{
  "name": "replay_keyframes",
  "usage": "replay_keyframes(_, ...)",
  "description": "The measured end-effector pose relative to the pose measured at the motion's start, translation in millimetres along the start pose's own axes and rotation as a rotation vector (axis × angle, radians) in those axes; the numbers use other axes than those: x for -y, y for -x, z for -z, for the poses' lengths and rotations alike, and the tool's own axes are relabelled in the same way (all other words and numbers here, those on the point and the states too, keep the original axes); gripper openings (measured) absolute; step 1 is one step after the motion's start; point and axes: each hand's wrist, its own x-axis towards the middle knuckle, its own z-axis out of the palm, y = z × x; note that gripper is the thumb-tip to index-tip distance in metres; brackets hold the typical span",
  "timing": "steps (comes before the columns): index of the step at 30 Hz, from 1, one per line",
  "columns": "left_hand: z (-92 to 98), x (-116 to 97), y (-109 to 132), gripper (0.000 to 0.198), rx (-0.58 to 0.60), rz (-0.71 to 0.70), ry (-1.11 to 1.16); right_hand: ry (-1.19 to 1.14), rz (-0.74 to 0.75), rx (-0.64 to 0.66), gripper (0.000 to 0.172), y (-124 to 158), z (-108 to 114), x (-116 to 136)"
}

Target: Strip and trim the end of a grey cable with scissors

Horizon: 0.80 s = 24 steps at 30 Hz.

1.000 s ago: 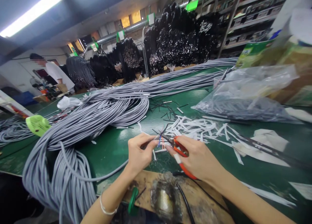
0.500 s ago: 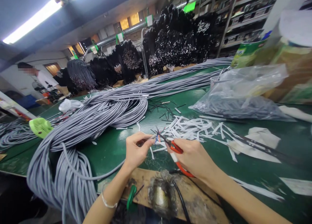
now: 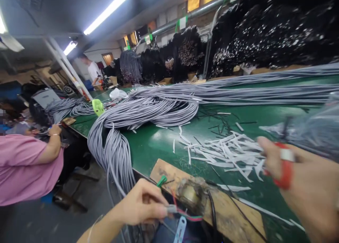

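My left hand [image 3: 143, 205], low in front of me, pinches the stripped end of a grey cable [image 3: 171, 208]. Thin red and green wires [image 3: 190, 217] fan out from that end over the near edge of the board. My right hand [image 3: 304, 179] is at the far right, blurred by motion, wrapped around cutters with red handles [image 3: 284, 170]. Their dark tip points upward and is smeared. Cut white strips [image 3: 227, 149] lie on the green table left of that hand. A light blue tool with holes [image 3: 180, 229] shows just below the wires.
Bundles of grey cable [image 3: 148, 109] run across the green table [image 3: 156, 147] and hang over its front edge. A wooden board [image 3: 233, 214] carries a round metal fixture [image 3: 190, 197]. A clear bag [image 3: 317, 126] lies at right. A person in pink [image 3: 29, 162] sits at left.
My view has swung left. My left hand has brought the cable end down toward me, in front of the board. My right hand, with the cutters, has moved away to the right.
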Motion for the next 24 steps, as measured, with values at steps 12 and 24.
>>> replay_keyframes(12, 11.3, 42, 27, 0.045, -0.595, -0.119, 0.011, 0.175, 0.758, 0.106, 0.029, 37, -35, 7)
replay_keyframes(24, 49.2, 57, 49, 0.026, 0.203, 0.344, -1.225, 0.367, 0.514, 0.363, 0.029, 31, -30, 2)
